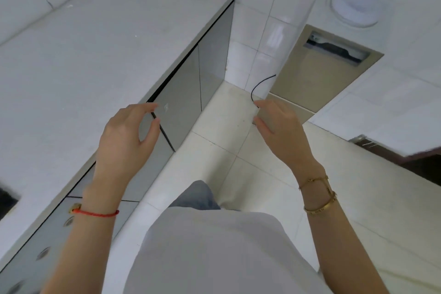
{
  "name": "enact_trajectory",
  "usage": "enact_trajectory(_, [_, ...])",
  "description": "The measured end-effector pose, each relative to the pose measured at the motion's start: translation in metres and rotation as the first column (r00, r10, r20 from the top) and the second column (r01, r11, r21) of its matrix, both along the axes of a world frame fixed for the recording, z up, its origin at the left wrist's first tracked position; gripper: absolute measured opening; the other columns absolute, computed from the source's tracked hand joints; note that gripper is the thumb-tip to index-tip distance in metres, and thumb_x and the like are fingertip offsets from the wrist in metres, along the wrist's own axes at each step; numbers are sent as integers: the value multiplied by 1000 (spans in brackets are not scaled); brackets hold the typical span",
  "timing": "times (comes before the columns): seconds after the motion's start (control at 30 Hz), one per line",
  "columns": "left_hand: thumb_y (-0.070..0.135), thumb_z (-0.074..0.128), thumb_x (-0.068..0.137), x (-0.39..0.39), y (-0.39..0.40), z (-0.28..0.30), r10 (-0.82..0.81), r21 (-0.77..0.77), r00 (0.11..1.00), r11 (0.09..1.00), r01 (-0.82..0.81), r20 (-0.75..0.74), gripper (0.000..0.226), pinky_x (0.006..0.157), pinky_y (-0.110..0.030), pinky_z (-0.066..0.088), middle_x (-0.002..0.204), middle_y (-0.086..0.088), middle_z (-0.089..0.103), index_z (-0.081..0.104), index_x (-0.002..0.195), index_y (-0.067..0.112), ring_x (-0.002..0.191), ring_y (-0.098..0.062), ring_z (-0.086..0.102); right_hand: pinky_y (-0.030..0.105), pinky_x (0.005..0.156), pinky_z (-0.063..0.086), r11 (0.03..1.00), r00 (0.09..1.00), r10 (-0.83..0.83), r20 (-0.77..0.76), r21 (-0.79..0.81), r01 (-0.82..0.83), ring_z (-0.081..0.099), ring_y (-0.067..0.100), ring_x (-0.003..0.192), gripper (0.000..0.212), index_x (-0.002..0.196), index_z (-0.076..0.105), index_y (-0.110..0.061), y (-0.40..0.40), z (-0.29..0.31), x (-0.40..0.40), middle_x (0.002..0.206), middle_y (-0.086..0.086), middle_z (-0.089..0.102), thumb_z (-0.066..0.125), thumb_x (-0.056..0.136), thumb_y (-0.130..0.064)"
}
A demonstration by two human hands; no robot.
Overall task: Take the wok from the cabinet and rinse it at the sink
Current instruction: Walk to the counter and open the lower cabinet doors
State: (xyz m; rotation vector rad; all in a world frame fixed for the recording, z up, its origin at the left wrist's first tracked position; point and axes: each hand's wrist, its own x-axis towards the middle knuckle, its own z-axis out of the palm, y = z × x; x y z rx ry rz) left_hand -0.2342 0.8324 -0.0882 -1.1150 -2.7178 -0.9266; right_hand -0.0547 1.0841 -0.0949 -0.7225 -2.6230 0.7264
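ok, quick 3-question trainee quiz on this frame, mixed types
1. True or false: the wok is already in view.
2. The left hand is nearest to: A) the grey cabinet door B) the white round fixture C) the black cable
3. Fill in: the right hand holds ____.

Key: 1 false; 2 A, its fingertips sit at the door's top edge; 3 nothing, the hand is open.

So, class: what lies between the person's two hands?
In the head view, between the left hand and right hand lie only a grey cabinet door and bare floor tiles.
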Motion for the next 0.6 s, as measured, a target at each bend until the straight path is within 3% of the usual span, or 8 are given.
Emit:
enact_trajectory(0.27, [11,61,94,-53,40,-17,213,12,977,977,-213,15,27,88,-33,48,114,-7,69,64,121,8,103,-27,64,46,102,48,970,970,244,24,8,-244,58,24,117,32,128,61,-12,71,-15,-120,124,5,65,60,97,-21])
enact_trajectory(0.6, [12,62,94,-115,75,-11,400,-22,916,916,-400,2,26,89,-35,50,116,-3,70,65,120,9,105,-24,65,24,97,37,898,897,439,50,-29,-438,52,19,118,34,132,58,-17,114,-14,-252,127,1,62,58,99,-24])
